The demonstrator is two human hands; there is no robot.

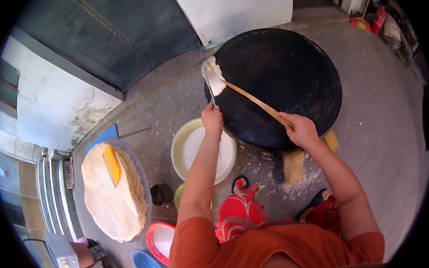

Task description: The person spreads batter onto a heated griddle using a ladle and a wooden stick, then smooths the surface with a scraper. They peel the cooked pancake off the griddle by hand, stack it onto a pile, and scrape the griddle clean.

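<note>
My left hand point(212, 120) is closed round the handle of a ladle point(206, 74), held up at the left edge of a large round black griddle point(279, 84). White batter point(215, 79) hangs in and over the ladle. In my right hand point(300, 130) is a flat wooden stick point(256, 100), which slants up and left across the griddle, its far tip touching the batter by the ladle. Below my left hand stands a pale bowl point(178, 156) of white batter, partly hidden by my left forearm.
A tall stack of thin flatbreads point(110, 204) with a yellow scraper point(112, 165) on top lies at the left. Near it are a dark can point(161, 195), a red basin point(152, 235) and a blue basin point(146, 265). Blocks point(293, 166) sit by the griddle's near edge.
</note>
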